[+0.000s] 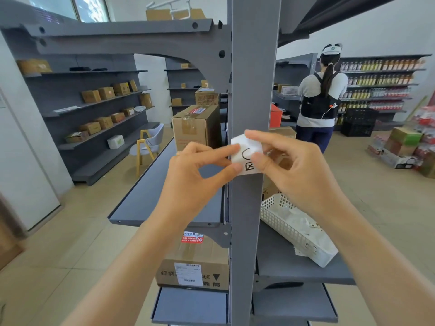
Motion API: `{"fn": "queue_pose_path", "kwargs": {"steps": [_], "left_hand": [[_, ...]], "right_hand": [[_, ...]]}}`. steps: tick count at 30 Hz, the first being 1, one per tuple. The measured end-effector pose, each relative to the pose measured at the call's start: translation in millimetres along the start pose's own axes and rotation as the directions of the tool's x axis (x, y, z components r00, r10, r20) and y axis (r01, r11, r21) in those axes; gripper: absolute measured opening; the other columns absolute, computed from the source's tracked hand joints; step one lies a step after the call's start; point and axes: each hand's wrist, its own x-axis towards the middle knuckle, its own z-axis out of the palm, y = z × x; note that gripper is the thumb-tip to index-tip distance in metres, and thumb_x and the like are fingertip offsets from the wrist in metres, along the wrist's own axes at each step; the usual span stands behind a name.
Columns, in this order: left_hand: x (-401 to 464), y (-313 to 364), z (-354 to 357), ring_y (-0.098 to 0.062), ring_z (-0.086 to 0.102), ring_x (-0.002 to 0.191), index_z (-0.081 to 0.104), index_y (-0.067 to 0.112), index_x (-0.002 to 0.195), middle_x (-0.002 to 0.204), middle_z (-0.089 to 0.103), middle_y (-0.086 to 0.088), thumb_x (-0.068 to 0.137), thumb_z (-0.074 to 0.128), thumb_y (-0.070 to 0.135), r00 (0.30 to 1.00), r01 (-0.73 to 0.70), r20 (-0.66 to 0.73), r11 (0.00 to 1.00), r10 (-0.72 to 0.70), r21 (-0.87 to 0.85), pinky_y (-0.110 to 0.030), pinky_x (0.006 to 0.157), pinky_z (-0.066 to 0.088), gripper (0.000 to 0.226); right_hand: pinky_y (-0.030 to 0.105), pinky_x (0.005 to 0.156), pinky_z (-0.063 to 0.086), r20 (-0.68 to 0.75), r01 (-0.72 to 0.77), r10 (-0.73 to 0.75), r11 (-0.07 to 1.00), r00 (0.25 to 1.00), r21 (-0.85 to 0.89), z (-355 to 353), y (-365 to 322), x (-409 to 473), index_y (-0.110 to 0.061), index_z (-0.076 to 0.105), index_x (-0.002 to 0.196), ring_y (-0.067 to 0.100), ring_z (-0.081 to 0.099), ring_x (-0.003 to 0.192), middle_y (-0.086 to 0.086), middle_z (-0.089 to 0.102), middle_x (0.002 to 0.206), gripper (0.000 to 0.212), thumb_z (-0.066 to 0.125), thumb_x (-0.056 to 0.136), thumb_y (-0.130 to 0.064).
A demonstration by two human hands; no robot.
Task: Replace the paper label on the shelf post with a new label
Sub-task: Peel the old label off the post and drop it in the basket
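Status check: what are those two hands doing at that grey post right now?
Left hand and right hand both pinching the white paper label against the shelf post. Label partly lifted at top. Nothing in the way.

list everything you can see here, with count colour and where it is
paper label: one, white with black writing, held against the shelf post
shelf post: one, grey, centre, upright
basket: one, white mesh, on the grey shelf right of the post, white paper inside
cardboard boxes: many, brown, on the near shelves and the far wall shelving
chair: one, yellow frame with grey seat, left aisle
bottles: many, rows on the far right shelves
crate: one, black, on the floor far right
other person: one, back turned, right
left hand: pinching the label's left edge
right hand: pinching the label's right side
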Motion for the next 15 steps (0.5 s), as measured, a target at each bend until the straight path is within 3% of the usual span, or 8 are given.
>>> {"fn": "queue_pose_path", "kwargs": {"steps": [2,4,6,8,10,12,15], "left_hand": [[-1.0,-1.0,-0.9,-0.01,0.06,0.096,0.073,0.043,0.109,0.094,0.072,0.006,0.078,0.076,0.045,0.999,-0.003,-0.046,0.993,0.008,0.119,-0.028,0.085,0.052,0.031],[-3.2,1.3,-1.2,-0.015,0.057,0.093,0.076,0.041,0.105,0.092,0.069,0.003,0.08,0.073,0.046,0.994,-0.057,-0.077,0.967,0.078,0.247,-0.024,0.08,0.048,0.025],[-6.6,6.2,-0.1,-0.013,0.05,0.094,0.079,0.037,0.101,0.092,0.068,0.007,0.084,0.074,0.04,0.983,-0.124,-0.09,0.941,0.16,0.314,-0.018,0.081,0.041,0.018],[-7.8,11.7,-1.0,-0.009,0.043,0.095,0.078,0.04,0.097,0.099,0.056,0.006,0.084,0.078,0.038,0.981,-0.131,-0.097,0.939,0.17,0.317,-0.011,0.085,0.037,0.012],[-6.2,17.2,-1.0,-0.003,0.048,0.095,0.075,0.04,0.095,0.1,0.054,0.008,0.087,0.075,0.039,0.995,-0.066,-0.06,0.972,0.082,0.227,-0.006,0.086,0.038,0.008],[-4.7,24.9,3.0,0.001,0.064,0.094,0.072,0.033,0.096,0.096,0.069,0.012,0.093,0.068,0.035,0.998,0.064,0.008,0.998,-0.064,0.006,-0.011,0.084,0.049,0.006],[-4.2,36.5,11.6,-0.011,0.077,0.091,0.07,0.017,0.102,0.095,0.08,0.001,0.097,0.064,0.023,0.956,0.294,0.13,0.863,-0.264,-0.41,-0.021,0.076,0.06,0.01]], "right_hand": [[0.02,0.068,0.045,0.014,0.013,-0.011,0.987,1.0,-0.159,1.4,-0.5,-0.7,-0.029,0.069,0.131,0.009,0.051,0.066,-0.02,0.062,0.078,0.047,0.08,0.086,-0.023],[0.029,0.069,0.046,-0.022,0.093,-0.105,0.948,0.994,-0.305,5.3,-3.7,-2.4,-0.026,0.077,0.119,0.006,0.05,0.067,-0.023,0.062,0.073,0.038,0.084,0.082,-0.024],[0.035,0.067,0.052,-0.071,0.13,-0.17,0.914,0.983,-0.385,6.3,-7.0,-4.0,-0.027,0.083,0.102,0.011,0.055,0.072,-0.01,0.071,0.085,0.02,0.084,0.083,-0.028],[0.03,0.065,0.05,-0.086,0.081,-0.126,0.912,0.988,-0.403,2.9,-11.0,-3.9,-0.03,0.083,0.094,0.012,0.053,0.075,-0.001,0.063,0.098,0.012,0.082,0.083,-0.033],[0.025,0.066,0.048,-0.052,0.035,-0.057,0.932,0.997,-0.361,-1.2,-16.6,-2.4,-0.031,0.081,0.091,0.01,0.054,0.071,-0.003,0.061,0.099,0.007,0.08,0.085,-0.034],[0.02,0.064,0.051,-0.014,-0.043,0.041,0.973,0.999,-0.227,-0.6,-22.8,-1.5,-0.028,0.078,0.089,0.01,0.063,0.066,-0.01,0.07,0.088,0.003,0.076,0.089,-0.03],[0.018,0.054,0.055,-0.031,-0.169,0.169,0.986,0.985,0.017,1.3,-25.1,-3.3,-0.026,0.079,0.093,0.004,0.068,0.054,-0.008,0.077,0.072,0.006,0.073,0.093,-0.026]]}}
